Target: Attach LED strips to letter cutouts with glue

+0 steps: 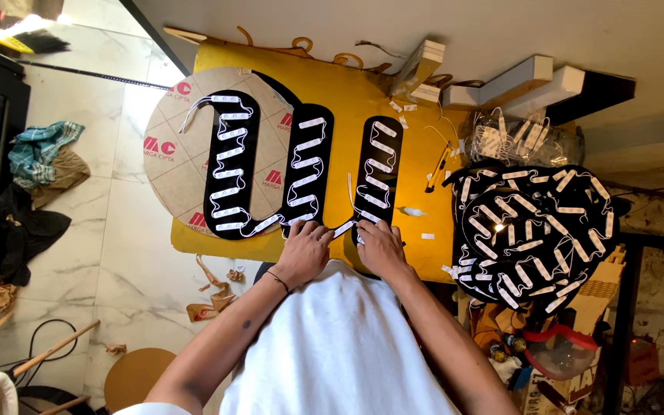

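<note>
A: Both hands, left hand and right hand, press flat, fingers spread, gripping nothing, on the near end of the black W-shaped panel with white LED modules, on the yellow table.

B: Press each module evenly; slack wires. Near table edge close, stacked black panels crowd right; room left.

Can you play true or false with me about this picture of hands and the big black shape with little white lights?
1. Both hands, left and right, touch the black shape. True.
2. The table is blue. False: it is yellow.
3. A stack of more black shapes lies to the right. True.
4. The white modules are joined by red wires. False: the wires are white.
</note>
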